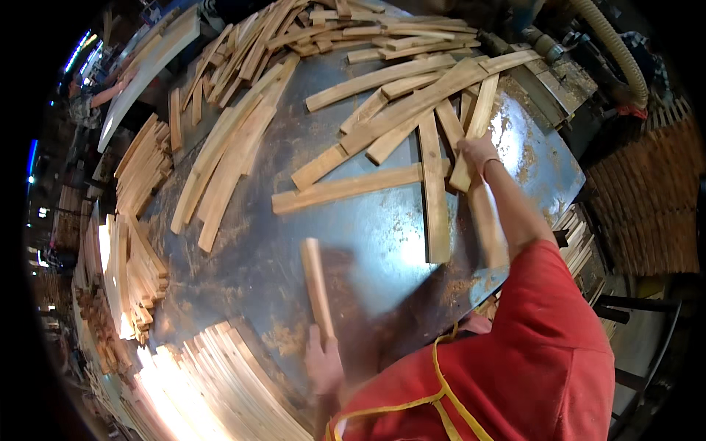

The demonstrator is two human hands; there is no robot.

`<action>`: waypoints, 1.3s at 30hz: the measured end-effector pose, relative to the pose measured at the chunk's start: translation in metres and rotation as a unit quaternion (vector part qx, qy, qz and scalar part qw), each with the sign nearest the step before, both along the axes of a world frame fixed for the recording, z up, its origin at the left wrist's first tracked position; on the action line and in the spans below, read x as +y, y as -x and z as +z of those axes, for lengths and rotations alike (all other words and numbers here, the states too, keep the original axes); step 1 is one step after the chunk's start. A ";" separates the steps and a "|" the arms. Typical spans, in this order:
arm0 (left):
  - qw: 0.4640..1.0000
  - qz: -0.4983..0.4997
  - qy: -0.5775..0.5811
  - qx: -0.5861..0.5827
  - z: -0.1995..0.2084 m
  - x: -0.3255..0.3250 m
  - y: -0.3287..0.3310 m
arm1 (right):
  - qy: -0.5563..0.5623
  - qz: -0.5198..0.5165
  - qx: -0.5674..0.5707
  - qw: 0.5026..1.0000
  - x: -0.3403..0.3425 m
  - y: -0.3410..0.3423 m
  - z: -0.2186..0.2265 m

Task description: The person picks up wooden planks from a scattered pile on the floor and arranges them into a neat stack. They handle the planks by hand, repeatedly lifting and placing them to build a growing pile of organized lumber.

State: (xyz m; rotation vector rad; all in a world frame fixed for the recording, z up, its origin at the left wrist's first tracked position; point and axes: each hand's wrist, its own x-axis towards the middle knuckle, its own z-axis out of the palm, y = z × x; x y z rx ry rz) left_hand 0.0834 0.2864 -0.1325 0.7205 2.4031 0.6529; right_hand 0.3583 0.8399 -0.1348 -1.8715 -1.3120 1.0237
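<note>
Here the left hand [323, 364] grips a slat [317, 287], seemingly pointing away.

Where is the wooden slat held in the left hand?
In the head view, the wooden slat stands lower centre, gripped by the left hand over the metal table.

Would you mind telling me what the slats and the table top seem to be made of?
The slats look like pale, unfinished wood: light tan, with grain lines and sawn ends. The left hand grips one slat. The table top appears to be bare metal, probably steel: grey, glossy with glare, dusted with sawdust.
</note>
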 end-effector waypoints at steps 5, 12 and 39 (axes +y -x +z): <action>0.933 0.070 -0.172 -0.308 -0.021 -0.021 0.029 | 0.100 0.042 0.558 0.822 -0.095 0.045 0.015; 0.824 0.168 -0.296 -0.452 0.013 0.018 0.036 | 0.294 0.241 0.383 0.842 -0.330 0.126 0.009; 0.966 0.124 -0.144 -0.173 0.010 -0.035 0.017 | -0.048 0.727 -0.080 0.681 -0.322 0.301 0.060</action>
